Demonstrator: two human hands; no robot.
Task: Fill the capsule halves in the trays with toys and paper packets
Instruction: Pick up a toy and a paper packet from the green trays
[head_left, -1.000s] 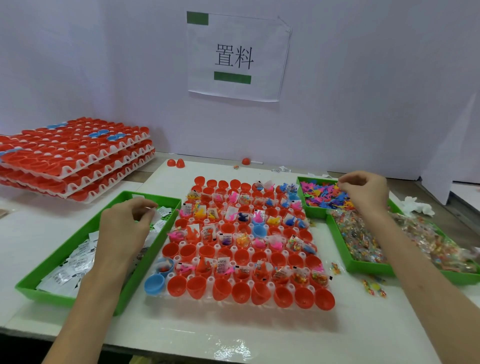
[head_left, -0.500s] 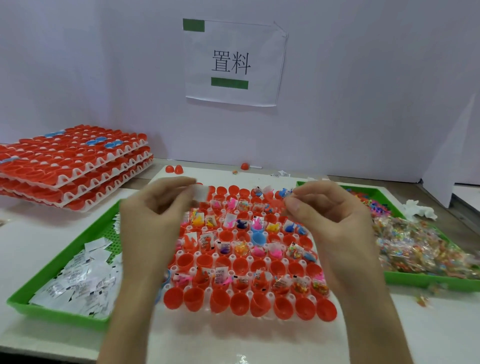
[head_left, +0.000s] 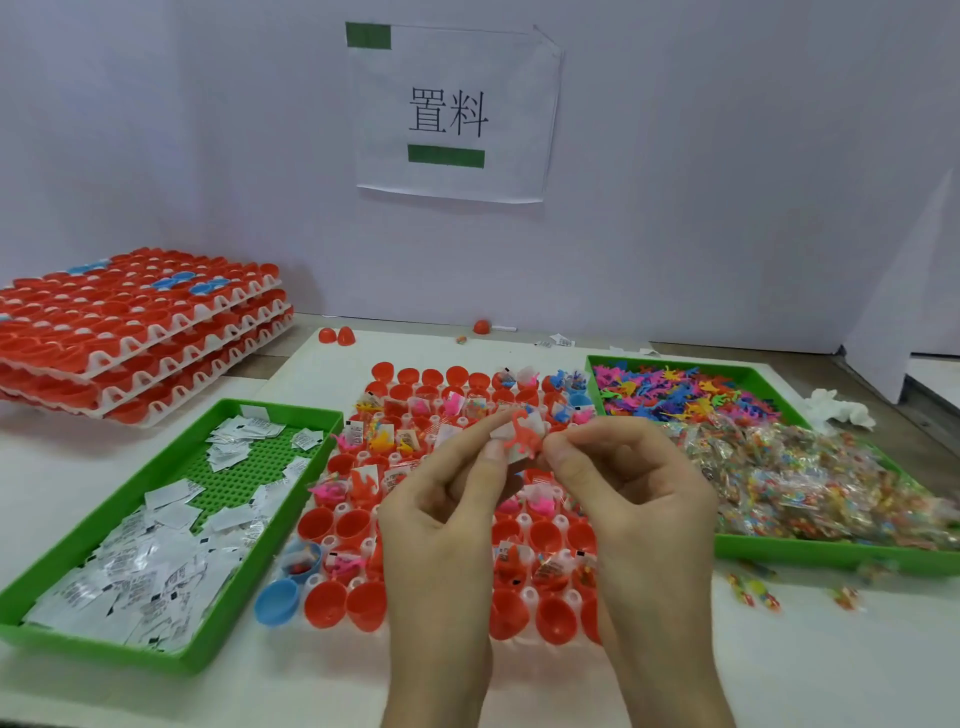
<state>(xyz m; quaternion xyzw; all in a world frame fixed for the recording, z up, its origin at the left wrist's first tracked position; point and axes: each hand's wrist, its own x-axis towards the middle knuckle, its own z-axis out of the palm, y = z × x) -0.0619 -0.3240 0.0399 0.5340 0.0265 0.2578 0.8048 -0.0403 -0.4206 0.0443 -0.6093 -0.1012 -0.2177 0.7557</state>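
Observation:
Over the middle of the white capsule tray (head_left: 366, 545), both my hands meet in the air. My left hand (head_left: 447, 509) pinches a white paper packet (head_left: 501, 432) between thumb and fingertips. My right hand (head_left: 628, 483) pinches a small orange dinosaur toy (head_left: 523, 440), held flat against the packet. The tray holds rows of red capsule halves (head_left: 324, 522); many in the middle and back rows hold toys and packets, while the nearest row looks bare. My hands and forearms hide part of the tray's centre and front.
A green tray (head_left: 283, 525) of paper packets (head_left: 156, 566) lies at the left. At the right, green trays hold coloured toys (head_left: 675, 395) and clear bags (head_left: 805, 483). Stacked capsule trays (head_left: 130, 332) stand back left. A blue half (head_left: 278, 603) sits at the tray's front corner.
My hands left the side trays, the left with a packet and the right with a toy. They came together over the capsule tray and now press both items together.

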